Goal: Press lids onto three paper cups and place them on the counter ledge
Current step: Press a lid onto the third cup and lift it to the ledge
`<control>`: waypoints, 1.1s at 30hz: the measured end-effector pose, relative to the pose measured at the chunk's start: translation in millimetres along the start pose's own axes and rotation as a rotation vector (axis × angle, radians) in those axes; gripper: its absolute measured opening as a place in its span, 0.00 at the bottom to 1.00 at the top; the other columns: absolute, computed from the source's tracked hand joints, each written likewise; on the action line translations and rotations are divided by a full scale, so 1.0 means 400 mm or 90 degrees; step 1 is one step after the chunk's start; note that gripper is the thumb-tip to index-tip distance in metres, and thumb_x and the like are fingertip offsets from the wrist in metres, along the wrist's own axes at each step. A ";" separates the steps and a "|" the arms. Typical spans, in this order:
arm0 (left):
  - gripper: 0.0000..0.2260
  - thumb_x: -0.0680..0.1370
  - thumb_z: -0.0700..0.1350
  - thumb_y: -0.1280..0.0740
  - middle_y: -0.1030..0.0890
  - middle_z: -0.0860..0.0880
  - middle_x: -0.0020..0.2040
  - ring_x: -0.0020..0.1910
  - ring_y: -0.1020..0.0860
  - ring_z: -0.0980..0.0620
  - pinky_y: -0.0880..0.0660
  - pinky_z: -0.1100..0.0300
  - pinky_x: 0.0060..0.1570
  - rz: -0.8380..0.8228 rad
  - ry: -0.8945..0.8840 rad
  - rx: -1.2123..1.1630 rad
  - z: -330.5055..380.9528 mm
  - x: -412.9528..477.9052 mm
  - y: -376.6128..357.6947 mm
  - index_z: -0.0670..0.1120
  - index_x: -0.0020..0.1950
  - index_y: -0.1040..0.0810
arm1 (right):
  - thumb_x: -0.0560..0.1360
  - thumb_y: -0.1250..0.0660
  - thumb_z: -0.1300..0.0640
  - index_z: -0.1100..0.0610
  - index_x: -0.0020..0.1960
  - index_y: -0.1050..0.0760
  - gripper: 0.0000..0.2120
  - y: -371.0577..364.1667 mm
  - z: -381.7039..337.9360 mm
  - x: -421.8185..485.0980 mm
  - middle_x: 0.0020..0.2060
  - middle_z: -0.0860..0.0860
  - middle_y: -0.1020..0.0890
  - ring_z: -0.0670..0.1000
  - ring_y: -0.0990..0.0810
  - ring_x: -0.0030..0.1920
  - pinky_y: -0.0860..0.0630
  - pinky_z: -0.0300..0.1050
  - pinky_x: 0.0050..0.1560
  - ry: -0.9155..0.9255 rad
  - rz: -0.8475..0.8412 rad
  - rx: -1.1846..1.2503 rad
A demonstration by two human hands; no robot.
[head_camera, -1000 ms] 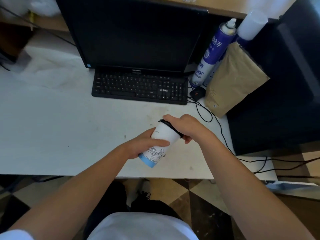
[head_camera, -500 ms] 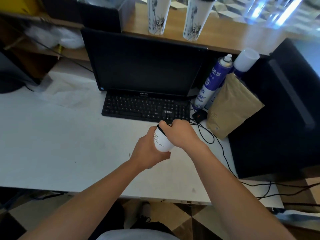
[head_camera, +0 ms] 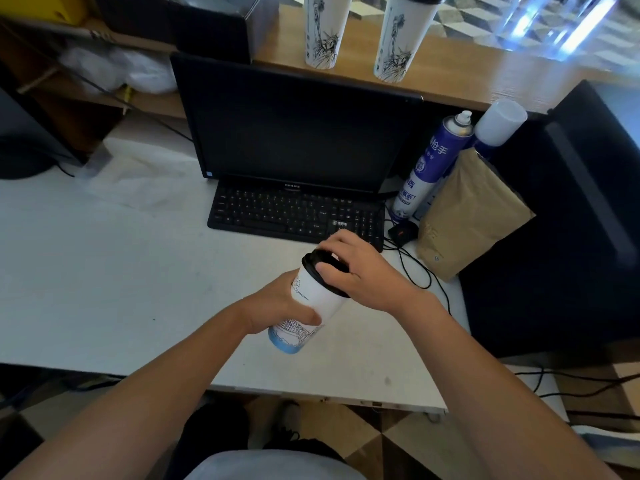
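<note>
Black plastic caps the paper cup [head_camera: 313, 299] held in the air above the white desk [head_camera: 104, 271], near its front edge, tilted so its top leans away from the person. The left hand [head_camera: 277, 306] is wrapped around the cup's middle, thumb across the near side. The right hand [head_camera: 360, 271] is cupped over the lid [head_camera: 320, 268], fingers curled over its far rim and thumb pressing the near edge. Both hands are closed on the cup, 1 on the wall and 1 on the lid.

2 other cups [head_camera: 322, 29] [head_camera: 401, 36] stand upright on the wooden ledge [head_camera: 467, 71] behind the monitor [head_camera: 298, 126]. The right one shows a dark lid; the left one's top is cut off by the frame, so I cannot tell. This looks like cup number 3.

Likely troubles:
- Paper walls are soft, so a hard squeeze from the left hand while the right pushes down could dent the cup and pull the rim out of round, leaving the lid half seated.
- Pressing on 1 side only may snap that side and pop the other up.
- With the cup tilted and unsupported, a slip could drop it onto the keyboard [head_camera: 294, 216].
- Reaching over the monitor to the ledge, the cup could knock 1 of the 2 standing there.
</note>
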State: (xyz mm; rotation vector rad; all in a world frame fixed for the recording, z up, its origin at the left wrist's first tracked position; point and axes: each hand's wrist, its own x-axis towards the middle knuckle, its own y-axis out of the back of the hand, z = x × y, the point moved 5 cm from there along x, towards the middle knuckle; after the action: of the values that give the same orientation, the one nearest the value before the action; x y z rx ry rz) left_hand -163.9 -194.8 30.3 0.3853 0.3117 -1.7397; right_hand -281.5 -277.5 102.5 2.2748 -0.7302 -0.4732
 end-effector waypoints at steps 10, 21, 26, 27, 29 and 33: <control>0.35 0.63 0.46 0.21 0.19 0.59 0.48 0.44 0.19 0.56 0.20 0.59 0.40 0.367 -0.074 0.203 0.015 -0.009 -0.031 0.57 0.66 0.33 | 0.79 0.36 0.44 0.55 0.61 0.21 0.18 -0.027 0.032 -0.012 0.55 0.49 0.26 0.49 0.26 0.57 0.27 0.39 0.54 -0.166 0.139 0.033; 0.33 0.63 0.41 0.21 0.17 0.55 0.51 0.48 0.17 0.56 0.17 0.54 0.43 0.298 -0.140 0.100 0.009 -0.031 -0.017 0.56 0.65 0.29 | 0.64 0.34 0.35 0.55 0.63 0.22 0.34 0.006 -0.011 -0.027 0.55 0.46 0.28 0.41 0.27 0.54 0.32 0.26 0.51 -0.005 0.070 0.029; 0.36 0.63 0.40 0.20 0.18 0.51 0.57 0.56 0.18 0.47 0.19 0.42 0.53 0.209 -0.179 0.103 0.000 -0.019 -0.009 0.53 0.68 0.28 | 0.65 0.29 0.40 0.54 0.67 0.24 0.33 0.028 -0.023 -0.036 0.58 0.45 0.28 0.44 0.27 0.60 0.26 0.34 0.59 0.045 -0.004 0.036; 0.36 0.63 0.40 0.20 0.18 0.51 0.58 0.56 0.18 0.47 0.19 0.42 0.53 0.208 -0.175 0.107 -0.007 -0.019 -0.008 0.53 0.68 0.29 | 0.65 0.28 0.41 0.53 0.67 0.24 0.33 0.030 -0.023 -0.037 0.59 0.44 0.28 0.43 0.27 0.60 0.26 0.34 0.57 0.038 -0.029 0.040; 0.36 0.63 0.42 0.19 0.18 0.54 0.56 0.55 0.18 0.49 0.18 0.44 0.50 0.231 -0.167 0.112 -0.023 -0.024 -0.010 0.55 0.68 0.29 | 0.67 0.23 0.46 0.51 0.69 0.25 0.32 0.031 -0.019 -0.037 0.60 0.44 0.28 0.41 0.27 0.59 0.26 0.34 0.56 0.015 -0.072 0.046; 0.37 0.64 0.44 0.17 0.20 0.62 0.55 0.55 0.20 0.60 0.19 0.63 0.48 0.309 -0.177 0.124 -0.045 -0.039 -0.011 0.58 0.67 0.31 | 0.70 0.20 0.51 0.52 0.75 0.31 0.37 0.020 -0.020 -0.042 0.65 0.43 0.28 0.41 0.27 0.62 0.27 0.34 0.60 -0.006 -0.065 0.051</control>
State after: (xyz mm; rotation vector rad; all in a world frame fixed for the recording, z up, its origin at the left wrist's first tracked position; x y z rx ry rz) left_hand -163.9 -172.7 20.5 0.3215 -0.1467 -1.3228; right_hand -293.3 -267.7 115.8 2.3943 -0.6503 -0.5108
